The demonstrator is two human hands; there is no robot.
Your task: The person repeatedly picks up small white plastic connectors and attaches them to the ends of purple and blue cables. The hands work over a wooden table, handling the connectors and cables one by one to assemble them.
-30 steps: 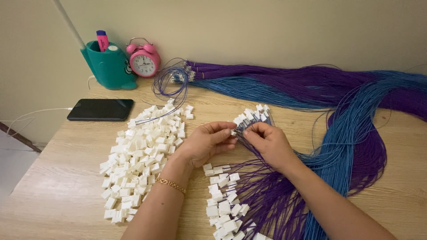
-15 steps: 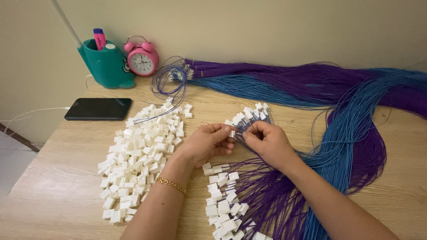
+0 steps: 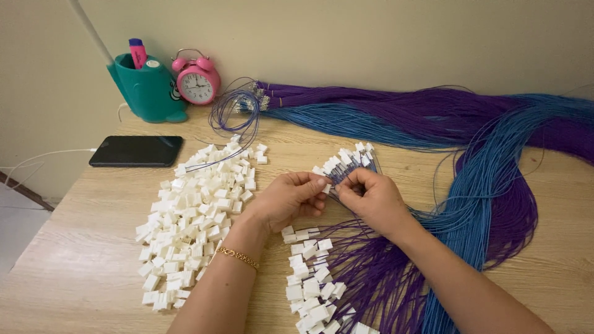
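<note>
My left hand (image 3: 289, 198) and my right hand (image 3: 370, 196) meet at the middle of the wooden table (image 3: 80, 272). The left fingertips pinch a small white plastic connector (image 3: 326, 187). The right fingers pinch thin purple and blue wires (image 3: 341, 180) right beside it. Just beyond the hands lies a fan of finished wires tipped with white connectors (image 3: 346, 159). A heap of loose white connectors (image 3: 195, 210) lies left of my left hand. Below the hands runs a row of connectors on purple wires (image 3: 309, 278).
Long bundles of purple wires (image 3: 396, 99) and blue wires (image 3: 489, 185) sweep across the back and right. A black phone (image 3: 136, 151), a teal pen holder (image 3: 147, 89) and a pink alarm clock (image 3: 197, 80) stand at the back left by the wall.
The hands have stayed at the same spot with only small finger movements on the connector and wires. The view has shifted slightly.
</note>
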